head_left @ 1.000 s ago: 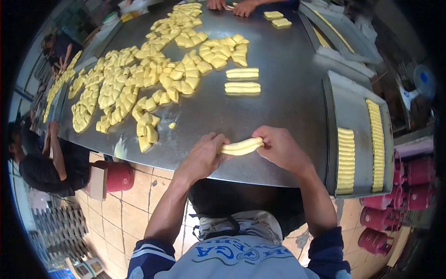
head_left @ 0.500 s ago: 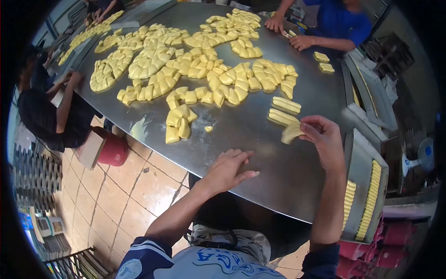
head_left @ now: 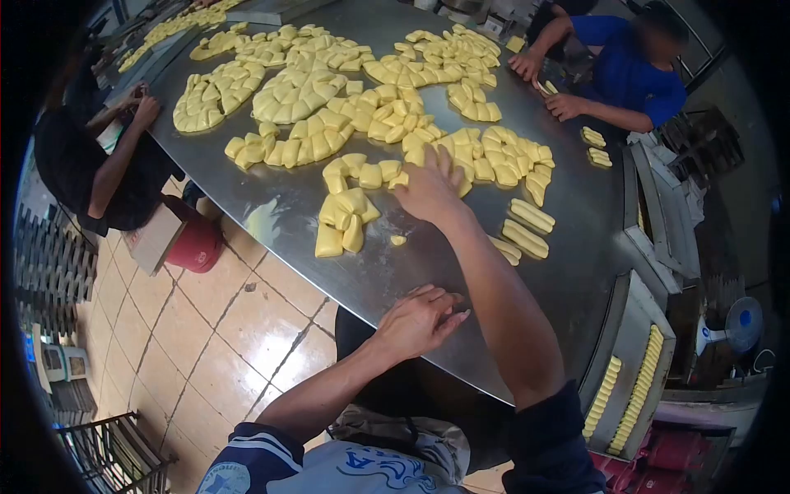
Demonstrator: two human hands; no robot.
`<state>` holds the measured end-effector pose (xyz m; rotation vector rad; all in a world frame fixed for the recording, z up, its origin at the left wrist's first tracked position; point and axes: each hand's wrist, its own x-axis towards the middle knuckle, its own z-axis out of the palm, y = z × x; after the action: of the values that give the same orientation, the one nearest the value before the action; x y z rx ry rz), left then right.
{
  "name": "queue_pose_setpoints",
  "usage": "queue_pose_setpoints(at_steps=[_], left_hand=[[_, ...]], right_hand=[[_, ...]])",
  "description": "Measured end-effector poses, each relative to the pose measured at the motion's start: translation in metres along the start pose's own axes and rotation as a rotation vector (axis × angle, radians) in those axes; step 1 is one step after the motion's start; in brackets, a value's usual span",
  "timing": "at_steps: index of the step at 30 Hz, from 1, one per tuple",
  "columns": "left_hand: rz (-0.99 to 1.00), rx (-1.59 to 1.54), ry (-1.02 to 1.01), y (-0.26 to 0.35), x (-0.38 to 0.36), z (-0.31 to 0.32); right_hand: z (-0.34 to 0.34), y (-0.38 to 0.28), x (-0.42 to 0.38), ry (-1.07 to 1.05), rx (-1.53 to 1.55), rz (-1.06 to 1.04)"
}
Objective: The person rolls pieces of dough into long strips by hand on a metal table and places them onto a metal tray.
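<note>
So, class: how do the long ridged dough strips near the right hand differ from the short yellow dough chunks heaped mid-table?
The long ridged dough strips are stretched, grooved and lie side by side; the short yellow dough chunks are stubby, smooth and clustered loosely. The right hand reaches over the chunks, clear of the strips. Both are pale yellow on the steel table.

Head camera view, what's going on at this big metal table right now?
A person stands at a steel table spread with cut yellow dough pieces. Their right hand reaches out over the pieces near the middle, while the left hand rests flat on the table edge, holding nothing. Three rolled dough sticks lie to the right. A person in blue works at the far side, and another in black sits at the left.
</note>
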<state>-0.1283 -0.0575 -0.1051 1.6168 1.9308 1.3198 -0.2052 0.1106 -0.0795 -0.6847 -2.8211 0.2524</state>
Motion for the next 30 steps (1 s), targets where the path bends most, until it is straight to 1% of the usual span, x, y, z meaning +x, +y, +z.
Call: queue_pose_setpoints(at_steps=[2, 5, 8, 11, 14, 17, 18, 21, 22, 25, 28, 30], left_hand=[[-0.014, 0.001, -0.02, 0.001, 0.0, -0.004], [-0.012, -0.036, -0.003, 0.001, 0.0, -0.003], [-0.002, -0.057, 0.011, -0.001, 0.001, -0.002], [0.01, -0.059, 0.108, -0.003, -0.001, 0.001], [-0.321, -0.25, 0.167, 0.011, 0.003, -0.008], [-0.268, -0.452, 0.441, 0.002, 0.011, 0.006], [-0.262, -0.601, 0.439, 0.004, 0.013, 0.008], [-0.328, -0.702, 0.275, 0.023, 0.021, 0.009], [-0.316, -0.749, 0.226, 0.02, 0.023, 0.014], [-0.354, -0.93, 0.156, 0.032, 0.03, 0.012], [-0.362, -0.959, 0.025, 0.049, 0.034, 0.011], [-0.333, -0.99, 0.107, 0.058, 0.035, 0.02]], right_hand=[[0.015, -0.007, 0.01, -0.054, 0.033, 0.077], [-0.012, -0.013, 0.009, -0.186, 0.075, 0.168], [-0.005, 0.002, -0.023, 0.137, 0.114, -0.167], [-0.032, 0.012, -0.059, -0.013, 0.684, 0.114], [-0.064, 0.028, -0.103, -0.054, 1.236, 0.264], [-0.071, 0.038, -0.137, -0.02, 1.539, 0.425], [-0.076, 0.037, -0.147, -0.009, 1.602, 0.5], [-0.074, 0.042, -0.171, 0.003, 1.718, 0.558], [-0.077, 0.042, -0.178, -0.016, 1.726, 0.581], [-0.089, 0.046, -0.191, 0.045, 1.452, 0.611], [-0.088, 0.057, -0.207, 0.121, 1.429, 0.456], [-0.088, 0.063, -0.216, 0.187, 1.461, 0.464]])
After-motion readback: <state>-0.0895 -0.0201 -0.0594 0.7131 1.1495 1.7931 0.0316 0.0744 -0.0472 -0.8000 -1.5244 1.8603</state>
